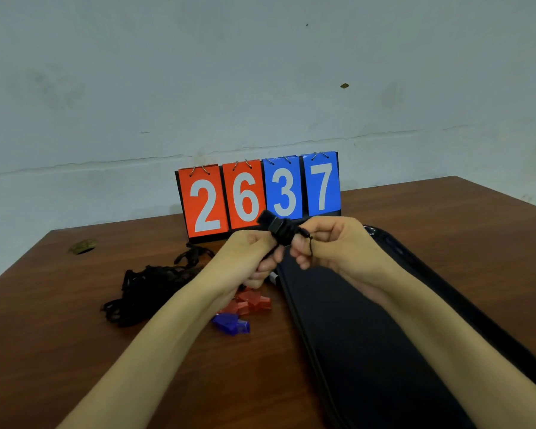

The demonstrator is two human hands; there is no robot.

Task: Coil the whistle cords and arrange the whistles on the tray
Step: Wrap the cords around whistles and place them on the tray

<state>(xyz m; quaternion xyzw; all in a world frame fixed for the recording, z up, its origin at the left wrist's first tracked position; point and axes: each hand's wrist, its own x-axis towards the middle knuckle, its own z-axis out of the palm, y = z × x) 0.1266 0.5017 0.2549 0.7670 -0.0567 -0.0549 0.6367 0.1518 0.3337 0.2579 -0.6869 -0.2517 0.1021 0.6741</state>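
Now | hands: two, both closed on one black whistle (pixel 274 226) | red whistles (pixel 254 301): two

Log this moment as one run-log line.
left hand: grip on black whistle | right hand: winding its cord | tray: no whistles visible | table: red whistle, blue whistle, tangled cords

Both my forearms come in bare from the bottom edge, no sleeves in view anywhere. My left hand (pixel 254 258) is bare, no glove, no ring or watch visible. My right hand (pixel 331 246) same, bare, wrist bare, no strap or band. Fingernails too small to tell. Rest of my body out of view.
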